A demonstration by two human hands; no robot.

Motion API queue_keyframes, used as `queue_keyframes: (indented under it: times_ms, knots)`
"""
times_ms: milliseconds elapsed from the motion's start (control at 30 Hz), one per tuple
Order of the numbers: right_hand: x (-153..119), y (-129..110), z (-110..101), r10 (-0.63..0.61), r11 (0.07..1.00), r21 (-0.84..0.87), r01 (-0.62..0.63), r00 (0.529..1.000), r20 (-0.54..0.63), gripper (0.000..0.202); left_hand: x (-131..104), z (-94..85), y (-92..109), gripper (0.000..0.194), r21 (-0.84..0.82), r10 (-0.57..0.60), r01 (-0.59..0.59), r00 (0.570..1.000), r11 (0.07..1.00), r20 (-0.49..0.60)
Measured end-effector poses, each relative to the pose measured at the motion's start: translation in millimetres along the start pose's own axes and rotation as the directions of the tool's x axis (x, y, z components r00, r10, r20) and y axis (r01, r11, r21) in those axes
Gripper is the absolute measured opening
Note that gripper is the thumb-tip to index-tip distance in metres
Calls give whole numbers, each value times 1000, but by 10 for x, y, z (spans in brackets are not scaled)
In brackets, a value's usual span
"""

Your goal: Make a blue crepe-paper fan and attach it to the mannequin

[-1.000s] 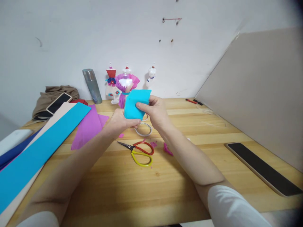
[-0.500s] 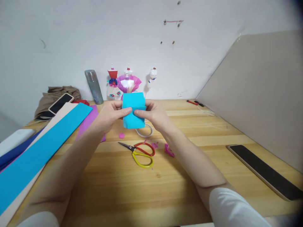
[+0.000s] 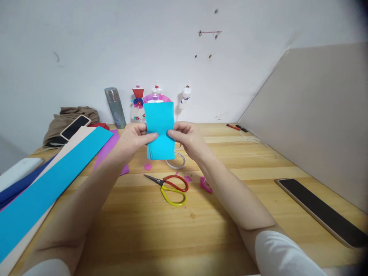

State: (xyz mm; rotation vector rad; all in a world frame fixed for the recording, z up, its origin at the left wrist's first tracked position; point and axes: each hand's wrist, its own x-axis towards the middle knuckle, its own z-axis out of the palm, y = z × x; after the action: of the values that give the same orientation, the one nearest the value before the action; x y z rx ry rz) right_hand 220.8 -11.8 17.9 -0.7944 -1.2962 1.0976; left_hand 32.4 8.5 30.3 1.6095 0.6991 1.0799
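Over one table (image 3: 161, 234), two hands (image 3: 132, 138) (image 3: 192, 140), one blue paper (image 3: 160, 119)

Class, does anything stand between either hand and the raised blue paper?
Nothing visible does: the left hand and right hand both pinch the blue paper directly at its sides. The scissors lie apart from them, on the table.

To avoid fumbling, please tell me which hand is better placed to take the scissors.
Probably the right hand: the scissors' handles lie nearer it than the left hand; both hold blue paper.
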Motion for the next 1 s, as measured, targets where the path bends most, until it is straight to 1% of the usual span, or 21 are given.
queue_keyframes:
  times_ms: [133, 200, 467, 600, 700, 800, 1000]
  knots:
    - [16, 19, -4, -33, 999, -8, 33, 999, -33, 25, 2, 3, -11, 41, -11, -15, 14, 1000, 1000, -17]
    - [22, 29, -9, -30, 1000, 5, 31, 999, -34, 24, 2, 3, -16, 41, -33, -17, 16, 1000, 999, -22]
    - [36, 28, -27, -1, 993, 120, -3, 999, 33, 25, 10, -4, -50, 36, -113, -2, -6, 998, 994, -67]
    - [44, 14, -34, 11, 987, 161, -18, 999, 43, 19, 6, -12, -48, 24, -78, 55, -63, 994, 995, -99]
    - [43, -3, -36, 8, 986, 163, -17, 998, 56, 16, -10, -10, -7, 16, -20, 95, -97, 991, 995, -98]
    - [38, -18, -36, 4, 987, 159, -14, 998, 66, 14, -15, -11, 32, 16, 30, 127, -125, 989, 992, -80]
    - [44, -18, -49, -14, 988, 156, -3, 994, 108, 15, 3, -34, 35, 17, 60, 158, -155, 986, 986, -60]
